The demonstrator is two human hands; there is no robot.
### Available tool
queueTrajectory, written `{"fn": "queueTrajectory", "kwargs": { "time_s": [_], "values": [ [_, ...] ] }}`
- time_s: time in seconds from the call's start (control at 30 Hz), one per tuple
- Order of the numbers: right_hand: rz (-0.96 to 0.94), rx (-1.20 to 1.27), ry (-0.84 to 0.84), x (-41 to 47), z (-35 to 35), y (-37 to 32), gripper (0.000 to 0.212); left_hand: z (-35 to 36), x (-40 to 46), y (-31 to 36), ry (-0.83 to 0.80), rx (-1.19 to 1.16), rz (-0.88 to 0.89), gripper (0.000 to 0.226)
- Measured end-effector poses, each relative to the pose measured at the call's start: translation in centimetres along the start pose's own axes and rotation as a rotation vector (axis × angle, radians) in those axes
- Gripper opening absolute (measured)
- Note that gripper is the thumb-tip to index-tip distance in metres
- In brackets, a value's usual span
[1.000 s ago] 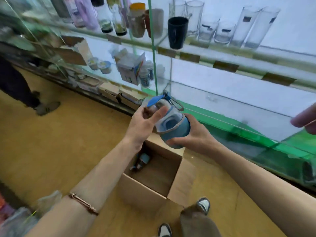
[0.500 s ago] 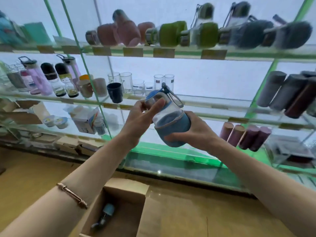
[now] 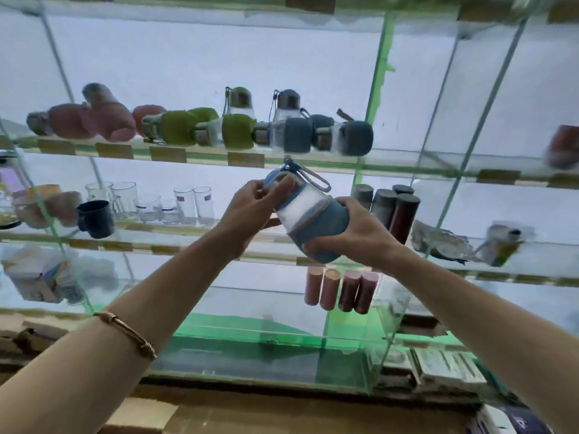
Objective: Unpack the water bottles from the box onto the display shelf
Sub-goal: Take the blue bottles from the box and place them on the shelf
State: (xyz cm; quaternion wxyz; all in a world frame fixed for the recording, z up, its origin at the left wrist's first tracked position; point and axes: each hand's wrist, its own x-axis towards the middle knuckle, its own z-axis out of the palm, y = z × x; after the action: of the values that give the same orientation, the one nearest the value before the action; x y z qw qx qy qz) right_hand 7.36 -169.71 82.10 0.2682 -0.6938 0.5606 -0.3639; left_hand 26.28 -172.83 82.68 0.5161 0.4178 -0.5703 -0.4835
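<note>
Both hands are holding a blue bottle [image 3: 308,219] tilted in the air in front of the glass shelf [image 3: 282,166] — the right hand [image 3: 354,234] is gripping its sleeved base, the left hand [image 3: 250,208] is pinching the lid end, where a strap loop [image 3: 316,180] is sticking out. On the shelf above, pink, green and grey bottles [image 3: 235,131] are lying on their sides — drinking glasses [image 3: 194,203] are standing one shelf lower, left of the hands
</note>
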Motion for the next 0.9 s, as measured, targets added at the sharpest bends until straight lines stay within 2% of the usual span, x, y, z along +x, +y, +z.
{"fn": "queueTrajectory", "kwargs": {
  "time_s": [0.1, 0.2, 0.37, 0.6, 0.77, 0.9],
  "values": [
    [-0.012, -0.013, 0.023, 1.2, -3.2, 1.3, 0.076, 3.0, 2.4, 1.1, -0.024, 0.058, 0.009, 0.043],
    [-0.034, -0.068, 0.044, 3.1, -5.9, 2.0, 0.077, 5.2, 5.1, 2.3, -0.072, 0.106, 0.039, 0.032],
    [-0.058, -0.202, 0.102, 6.7, -10.2, 3.1, 0.08, 7.6, 10.9, 4.2, -0.209, 0.205, 0.101, 0.038],
    [0.005, -0.319, 0.219, 12.3, -16.2, 4.8, 0.08, 11.7, 20.7, 5.1, -0.367, 0.209, 0.171, 0.038],
    [0.034, -0.382, 0.253, 17.1, -19.1, 5.4, 0.081, 13.7, 26.7, 5.7, -0.314, 0.388, 0.428, 0.038],
    [0.081, -0.446, 0.223, 19.9, -20.7, 6.2, 0.079, 14.7, 29.6, 6.2, -0.396, 0.459, 0.406, 0.037]
  ]
}}
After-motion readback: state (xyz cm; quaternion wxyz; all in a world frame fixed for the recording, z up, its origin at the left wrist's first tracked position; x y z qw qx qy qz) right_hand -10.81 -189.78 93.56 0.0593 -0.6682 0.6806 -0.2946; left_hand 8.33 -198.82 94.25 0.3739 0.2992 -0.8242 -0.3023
